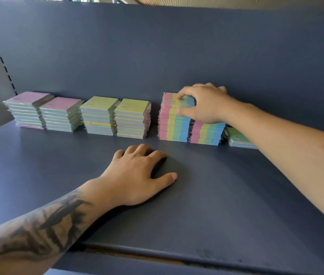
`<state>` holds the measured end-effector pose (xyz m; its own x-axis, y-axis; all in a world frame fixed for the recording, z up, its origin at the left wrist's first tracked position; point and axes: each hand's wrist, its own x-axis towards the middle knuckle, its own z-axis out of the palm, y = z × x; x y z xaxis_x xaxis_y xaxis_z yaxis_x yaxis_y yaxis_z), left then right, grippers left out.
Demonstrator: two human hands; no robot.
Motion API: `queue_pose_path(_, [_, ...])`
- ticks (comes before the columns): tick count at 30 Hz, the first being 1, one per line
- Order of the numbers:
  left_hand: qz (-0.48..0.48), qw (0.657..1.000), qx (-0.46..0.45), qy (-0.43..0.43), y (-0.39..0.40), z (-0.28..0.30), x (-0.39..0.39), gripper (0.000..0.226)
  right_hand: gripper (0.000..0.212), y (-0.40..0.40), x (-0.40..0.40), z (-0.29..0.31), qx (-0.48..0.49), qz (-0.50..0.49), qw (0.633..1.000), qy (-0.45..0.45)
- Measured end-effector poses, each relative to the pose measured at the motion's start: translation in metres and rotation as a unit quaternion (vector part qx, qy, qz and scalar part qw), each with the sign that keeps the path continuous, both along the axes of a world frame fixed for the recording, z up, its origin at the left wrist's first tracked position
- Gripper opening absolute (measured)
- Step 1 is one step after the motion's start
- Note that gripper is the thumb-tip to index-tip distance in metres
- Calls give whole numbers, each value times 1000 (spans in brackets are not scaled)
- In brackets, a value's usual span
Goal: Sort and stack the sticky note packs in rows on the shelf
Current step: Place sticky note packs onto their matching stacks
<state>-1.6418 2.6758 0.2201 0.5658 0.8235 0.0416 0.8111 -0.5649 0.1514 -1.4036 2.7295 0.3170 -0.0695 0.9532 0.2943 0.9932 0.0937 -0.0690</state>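
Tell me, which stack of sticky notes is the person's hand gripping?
The taller striped stack, pink, yellow, green and blue. The right hand grips its top pack. The left hand lies flat on the bare shelf.

The left hand (137,175) lies palm down, fingers (137,149) loosely curled and thumb stretched to the right, its tattooed forearm (44,221) reaching in from the lower left. The right hand (203,104) extends farther forward on a bare forearm (288,139), knuckles up, thumb and fingertips bent in a pinching grip.
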Motion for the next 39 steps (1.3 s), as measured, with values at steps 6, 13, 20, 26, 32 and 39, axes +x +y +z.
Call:
queue_pose_path(6, [4,1000,-11,29,-3,8,1,77,61,-44,-3,-7,75,28,997,-14])
queue_pose_path(13, [6,1000,-14,26,-55,18,30,73,48,-168,30,-66,-66,53,995,53])
queue_pose_path(20, [-78,996,-29,33,-155,18,125,74,64,-295,116,-95,-119,-35,990,74])
queue_pose_path(26, [-105,994,24,11,-249,-5,233,89,64,-433,217,-114,-79,-102,989,77])
queue_pose_path(32, [-166,980,109,21,-348,-31,327,99,64,-576,299,-143,-91,-167,971,143])
queue_pose_path(39, [-320,945,68,25,-447,-20,453,91,53,-693,394,-152,-95,-266,935,212])
